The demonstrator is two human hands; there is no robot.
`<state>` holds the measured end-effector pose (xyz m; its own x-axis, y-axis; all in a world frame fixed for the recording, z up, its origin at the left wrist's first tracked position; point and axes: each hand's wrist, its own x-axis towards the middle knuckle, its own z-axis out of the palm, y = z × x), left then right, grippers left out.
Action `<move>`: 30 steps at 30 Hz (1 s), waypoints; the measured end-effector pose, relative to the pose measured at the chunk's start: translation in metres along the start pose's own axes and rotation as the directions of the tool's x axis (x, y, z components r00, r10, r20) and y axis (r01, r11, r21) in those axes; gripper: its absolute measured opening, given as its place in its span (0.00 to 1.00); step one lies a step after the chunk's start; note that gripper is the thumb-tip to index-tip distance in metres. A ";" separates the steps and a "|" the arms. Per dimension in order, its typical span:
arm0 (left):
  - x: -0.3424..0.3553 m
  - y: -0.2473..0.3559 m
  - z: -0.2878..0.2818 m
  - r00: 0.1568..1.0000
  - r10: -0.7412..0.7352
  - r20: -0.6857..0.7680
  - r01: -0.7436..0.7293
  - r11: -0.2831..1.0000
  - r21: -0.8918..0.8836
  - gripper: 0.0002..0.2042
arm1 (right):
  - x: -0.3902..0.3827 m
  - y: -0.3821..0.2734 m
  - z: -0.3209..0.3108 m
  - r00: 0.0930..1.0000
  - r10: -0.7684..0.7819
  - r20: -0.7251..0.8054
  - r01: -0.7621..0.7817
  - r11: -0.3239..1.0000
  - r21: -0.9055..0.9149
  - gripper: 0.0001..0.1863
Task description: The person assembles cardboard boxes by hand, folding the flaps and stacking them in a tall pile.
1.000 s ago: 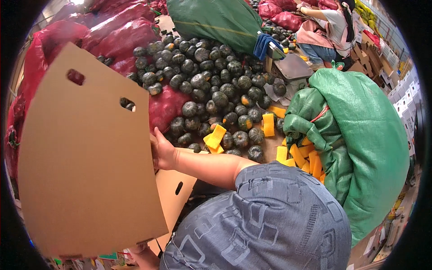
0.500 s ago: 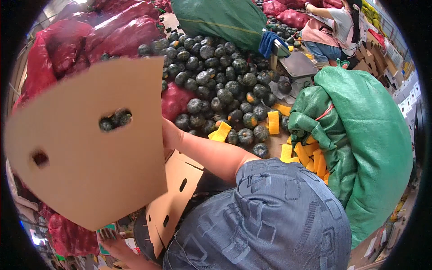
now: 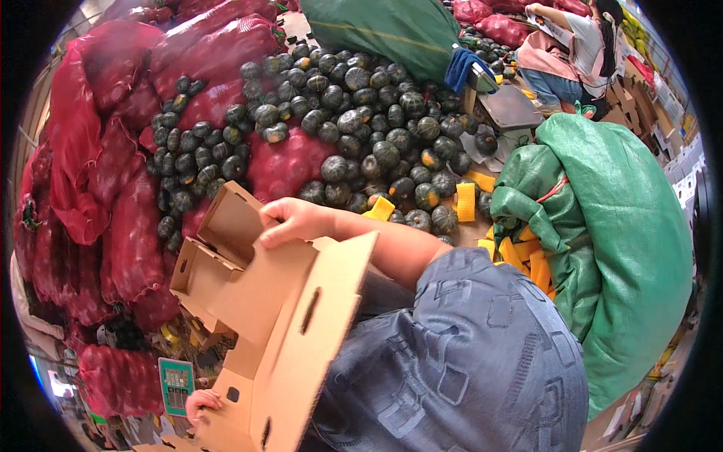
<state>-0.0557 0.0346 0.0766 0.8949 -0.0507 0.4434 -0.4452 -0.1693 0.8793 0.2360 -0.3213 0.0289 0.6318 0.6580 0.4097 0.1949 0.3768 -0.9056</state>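
A brown cardboard box [image 3: 275, 301], partly folded, stands tilted in front of my body. Some of its walls are up, and slots are cut in its panels. My right hand [image 3: 295, 220] grips the upper edge of one panel, thumb on the inner face. At the lower left, the fingers of my left hand [image 3: 203, 405] curl over another cardboard edge; the rest of that hand is hidden. Just beyond the left hand is a green-framed device with a keypad [image 3: 176, 386].
Dark green pumpkins [image 3: 384, 151] lie heaped ahead, beside red mesh sacks [image 3: 128, 218]. A large green sack [image 3: 625, 248] bulges at the right, near yellow foam pieces [image 3: 465, 202]. A grey scale platform [image 3: 510, 107] stands farther off. Another person [image 3: 561, 60] works at the far right.
The big cardboard panel has swung down, uncovering pumpkins and red sacks; the box now shows folded walls. My right hand has moved up slightly. My left hand, earlier apart, now holds the cardboard.
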 end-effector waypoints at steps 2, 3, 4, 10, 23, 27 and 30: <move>-0.017 0.004 0.016 0.944 -0.138 -0.300 0.223 0.936 0.273 0.17 | -0.018 0.000 -0.005 0.999 0.026 0.026 -0.016 0.940 -0.341 0.18; -0.024 0.006 0.023 0.939 -0.102 -0.329 0.255 0.848 0.465 0.15 | -0.027 -0.002 -0.006 0.996 0.068 0.054 -0.037 0.895 -0.444 0.19; -0.027 0.009 0.030 0.915 -0.181 -0.361 0.382 0.675 0.631 0.12 | -0.036 -0.006 -0.005 0.992 0.032 0.119 0.036 0.845 -0.534 0.18; -0.046 0.051 0.055 0.867 -0.494 0.069 0.120 0.341 0.933 0.31 | -0.085 -0.069 0.009 0.674 0.447 0.589 0.352 0.506 -0.787 0.36; -0.059 -0.068 0.080 0.541 -0.473 -0.695 0.304 0.881 -0.362 0.26 | -0.067 0.018 0.045 0.961 0.210 -0.182 -0.220 0.975 -0.034 0.35; -0.050 -0.052 0.079 0.851 -0.498 -0.166 0.433 0.488 0.758 0.17 | -0.049 -0.002 0.044 0.762 0.406 0.505 0.262 0.521 -0.813 0.32; -0.028 -0.049 0.077 0.495 -0.803 0.331 0.384 0.545 0.746 0.31 | -0.031 -0.003 0.053 0.432 0.369 0.823 0.771 0.322 -0.549 0.31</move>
<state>-0.0564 -0.0320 0.0081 0.8108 -0.2154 -0.5442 0.1239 -0.8456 0.5193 0.1760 -0.3082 0.0249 -0.2731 0.9597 -0.0668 0.9618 0.2712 -0.0360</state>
